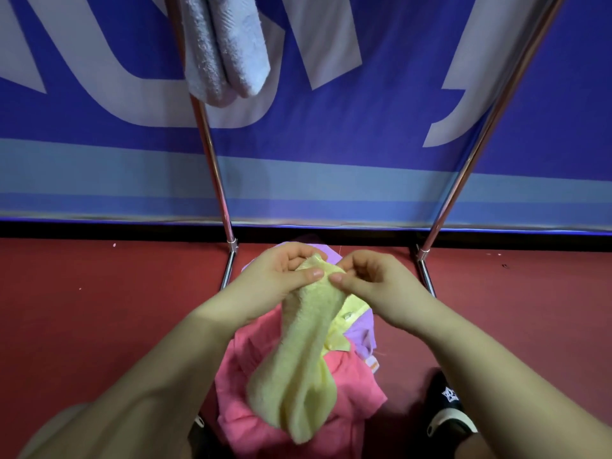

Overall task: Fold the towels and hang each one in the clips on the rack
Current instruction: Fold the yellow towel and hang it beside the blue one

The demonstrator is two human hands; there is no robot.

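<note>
Both hands, left hand [281,270] and right hand [371,276], pinch one yellow towel [304,352] at its top, above the floor pile: one pink towel [298,419], one purple towel [362,332]. One white towel [225,48] hangs on rack [215,167].

rack [212,160] top and clips cut off above

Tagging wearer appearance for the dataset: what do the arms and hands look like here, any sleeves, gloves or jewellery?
Both forearms are bare right to the frame's bottom edge: no sleeves in view. The left hand and right hand are ungloved, with no rings, watch or wristbands visible. The thumbnails are short and look unpainted. No markings show.
</note>
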